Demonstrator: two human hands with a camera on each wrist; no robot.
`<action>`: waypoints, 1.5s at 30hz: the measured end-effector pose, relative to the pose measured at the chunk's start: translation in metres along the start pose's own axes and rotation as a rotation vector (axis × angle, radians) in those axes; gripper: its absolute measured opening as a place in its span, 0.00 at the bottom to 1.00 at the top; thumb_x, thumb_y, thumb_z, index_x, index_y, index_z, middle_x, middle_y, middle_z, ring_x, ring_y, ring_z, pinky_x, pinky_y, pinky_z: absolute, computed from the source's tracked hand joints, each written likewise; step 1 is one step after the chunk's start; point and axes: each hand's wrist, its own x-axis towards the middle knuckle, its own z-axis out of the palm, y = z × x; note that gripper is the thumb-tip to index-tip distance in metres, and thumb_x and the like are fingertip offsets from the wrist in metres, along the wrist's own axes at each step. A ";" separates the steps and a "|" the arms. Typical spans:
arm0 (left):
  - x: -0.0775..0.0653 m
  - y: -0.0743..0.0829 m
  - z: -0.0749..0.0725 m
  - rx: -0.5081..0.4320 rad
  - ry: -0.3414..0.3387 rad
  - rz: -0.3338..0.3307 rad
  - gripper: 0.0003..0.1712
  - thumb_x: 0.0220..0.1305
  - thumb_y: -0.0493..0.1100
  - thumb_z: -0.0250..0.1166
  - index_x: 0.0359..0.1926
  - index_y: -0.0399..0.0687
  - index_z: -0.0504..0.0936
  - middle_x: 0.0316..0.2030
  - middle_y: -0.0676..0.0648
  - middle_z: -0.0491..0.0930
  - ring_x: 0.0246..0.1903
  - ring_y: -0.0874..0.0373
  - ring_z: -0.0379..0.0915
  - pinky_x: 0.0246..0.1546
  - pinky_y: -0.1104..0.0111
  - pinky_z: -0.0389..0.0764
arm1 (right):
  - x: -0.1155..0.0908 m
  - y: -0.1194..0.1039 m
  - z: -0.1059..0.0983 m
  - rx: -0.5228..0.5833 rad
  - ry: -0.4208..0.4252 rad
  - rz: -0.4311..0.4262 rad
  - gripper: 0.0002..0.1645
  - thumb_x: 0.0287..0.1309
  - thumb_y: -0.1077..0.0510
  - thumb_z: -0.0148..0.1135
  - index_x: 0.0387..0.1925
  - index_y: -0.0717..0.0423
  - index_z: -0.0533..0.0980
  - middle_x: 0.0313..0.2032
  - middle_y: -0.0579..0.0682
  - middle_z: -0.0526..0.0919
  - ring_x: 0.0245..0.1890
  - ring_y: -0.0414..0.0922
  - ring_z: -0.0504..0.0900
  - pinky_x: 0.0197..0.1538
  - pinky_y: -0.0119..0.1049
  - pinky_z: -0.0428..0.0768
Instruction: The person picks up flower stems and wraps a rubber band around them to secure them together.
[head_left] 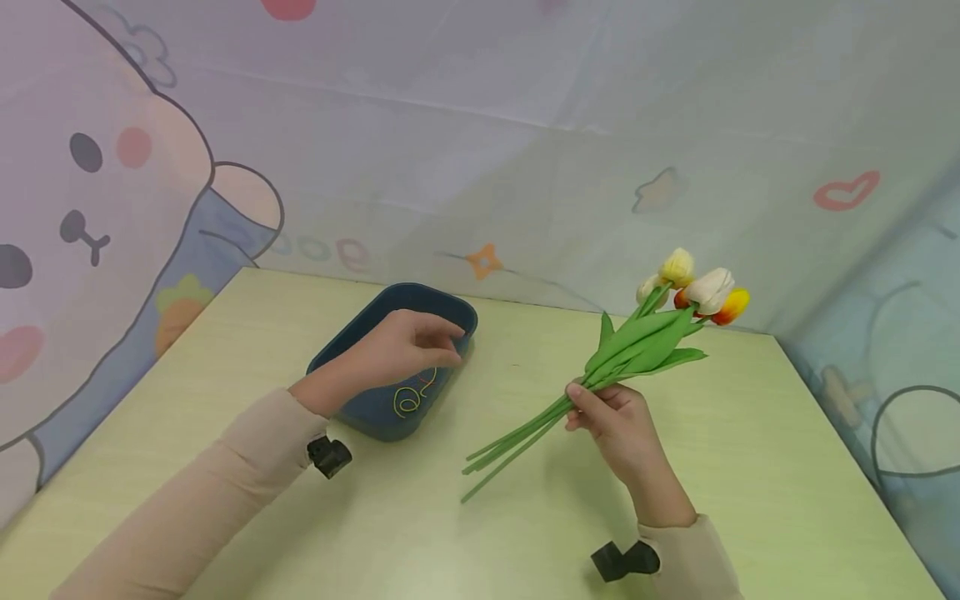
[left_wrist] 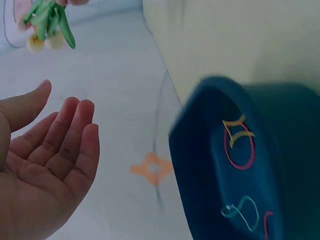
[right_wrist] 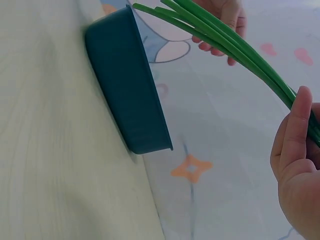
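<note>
- Two hands showed in the head view: the right hand [head_left: 615,421] pinched the tulips [head_left: 637,343] by their stems between thumb and fingers, while the left hand [head_left: 397,346] hung over the bin [head_left: 372,427], its fingers loosely bent and grasping nothing.
- The tulips slanted above the right half of the table [head_left: 442,533], rounded, egg-shaped heads of white, cream and red-yellow at the upper right, broad smooth leaves beneath, slender green stems fanning apart at the lower left.
- Dark blue, smooth and round-cornered, the bin stood on the pale tabletop; a thin yellow band [head_left: 408,409] lay curled inside.
- Beige, softly wrinkled sleeves [head_left: 198,496] covered the arms, and behind the table hung a lightly creased, cloth-like backdrop [head_left: 480,125] with printed cartoon shapes.
- In the left wrist view the left palm was bare, the thumb well apart from gently curved, released fingers. Inside the bin's rounded rim lay flat yellow strips, an oval pink loop [left_wrist: 241,167] and a twisted teal loop [left_wrist: 257,215]; the tulips blurred at the upper left.
- In the right wrist view the right hand's fingers closed around the bundled stems, which looked slick and tubular. The bin's plain wall ended in a narrow lip, and the stems partly covered the left hand.
</note>
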 end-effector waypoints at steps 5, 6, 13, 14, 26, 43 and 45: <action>-0.002 -0.022 -0.013 0.082 0.021 -0.019 0.22 0.65 0.40 0.64 0.59 0.39 0.77 0.43 0.46 0.83 0.43 0.54 0.81 0.46 0.59 0.79 | 0.000 0.001 -0.002 -0.004 -0.005 0.004 0.13 0.66 0.67 0.55 0.28 0.50 0.79 0.23 0.42 0.79 0.22 0.35 0.79 0.33 0.28 0.81; -0.001 -0.027 -0.015 0.092 0.026 -0.024 0.21 0.65 0.40 0.64 0.58 0.38 0.77 0.44 0.45 0.83 0.44 0.53 0.80 0.48 0.58 0.78 | 0.001 0.002 -0.003 -0.005 -0.008 0.004 0.13 0.66 0.67 0.55 0.28 0.50 0.79 0.24 0.42 0.79 0.22 0.35 0.79 0.33 0.28 0.81; 0.000 -0.059 -0.022 0.135 0.055 -0.097 0.19 0.65 0.40 0.63 0.55 0.35 0.78 0.46 0.40 0.82 0.47 0.47 0.78 0.47 0.56 0.78 | 0.001 0.003 -0.004 -0.008 -0.017 -0.009 0.14 0.66 0.67 0.55 0.28 0.50 0.80 0.24 0.42 0.79 0.23 0.35 0.79 0.34 0.28 0.81; 0.001 -0.063 -0.021 0.142 0.052 -0.106 0.19 0.66 0.39 0.63 0.55 0.35 0.78 0.47 0.39 0.81 0.48 0.46 0.77 0.48 0.56 0.78 | 0.001 0.003 -0.004 -0.007 -0.018 -0.011 0.14 0.66 0.67 0.55 0.28 0.50 0.80 0.24 0.42 0.79 0.23 0.35 0.79 0.33 0.28 0.81; 0.020 -0.098 -0.002 0.243 -0.025 -0.126 0.13 0.63 0.36 0.64 0.47 0.32 0.82 0.42 0.39 0.83 0.43 0.47 0.79 0.45 0.57 0.79 | 0.000 0.004 -0.006 -0.009 -0.016 -0.006 0.13 0.65 0.68 0.55 0.29 0.51 0.79 0.24 0.42 0.79 0.23 0.35 0.79 0.33 0.28 0.81; 0.030 -0.114 0.012 0.266 -0.111 -0.140 0.08 0.56 0.35 0.70 0.37 0.36 0.84 0.30 0.47 0.82 0.31 0.58 0.75 0.36 0.66 0.77 | 0.001 0.003 -0.007 -0.022 -0.012 0.013 0.13 0.65 0.67 0.56 0.29 0.49 0.79 0.25 0.42 0.80 0.23 0.35 0.79 0.34 0.29 0.81; 0.030 -0.115 0.013 0.260 -0.114 -0.137 0.07 0.55 0.35 0.71 0.34 0.36 0.84 0.29 0.48 0.82 0.30 0.59 0.74 0.34 0.67 0.77 | 0.001 0.004 -0.007 -0.022 -0.013 0.012 0.13 0.65 0.67 0.56 0.29 0.49 0.80 0.25 0.42 0.79 0.23 0.35 0.79 0.34 0.29 0.81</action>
